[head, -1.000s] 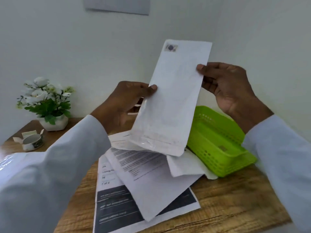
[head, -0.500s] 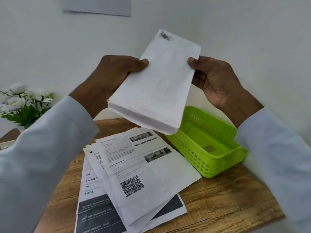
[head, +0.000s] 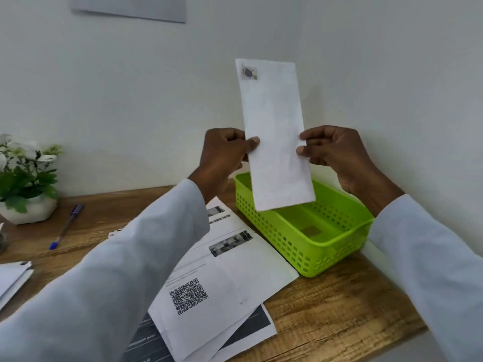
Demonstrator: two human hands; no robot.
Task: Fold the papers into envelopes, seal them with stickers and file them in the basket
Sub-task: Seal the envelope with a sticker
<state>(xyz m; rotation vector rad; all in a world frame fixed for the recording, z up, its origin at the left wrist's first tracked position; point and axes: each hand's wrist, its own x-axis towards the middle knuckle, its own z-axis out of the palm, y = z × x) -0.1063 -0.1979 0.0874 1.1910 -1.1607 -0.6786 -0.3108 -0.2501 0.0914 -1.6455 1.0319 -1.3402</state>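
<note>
Both hands pinch one folded envelope (head: 274,137) by its long edges, the left hand (head: 224,155) and right hand (head: 332,152) level with each other at mid-height. Its long axis stands nearly upright, sticker (head: 249,73) at the top, lower end hanging just over the far part of the green basket (head: 303,246) on the bench (head: 339,304). Filing it looks like a lowering move, neither hand nearer.

Plain white walls (head: 104,87) meeting in a corner, wooden desk (head: 339,304), soft even light
</note>
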